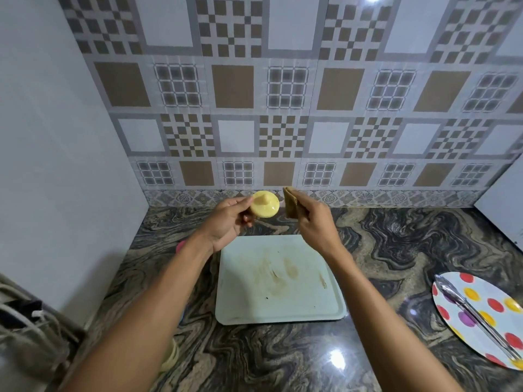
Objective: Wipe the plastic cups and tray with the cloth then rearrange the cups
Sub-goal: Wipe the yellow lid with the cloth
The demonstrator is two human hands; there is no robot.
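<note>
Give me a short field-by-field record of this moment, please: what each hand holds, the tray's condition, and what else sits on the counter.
left hand: holds a yellow cup, raised above the counter
right hand: holds a folded brown cloth beside the cup, not clearly touching it
tray: pale, flat on the marble counter, brown smears, no cups on it
right side: spotted plate with metal tongs lying on it

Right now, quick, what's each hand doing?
Left hand: closed on a yellow plastic cup, bottom facing the camera.
Right hand: closed on a folded brown cloth, beside the cup, apparently not touching.
</note>
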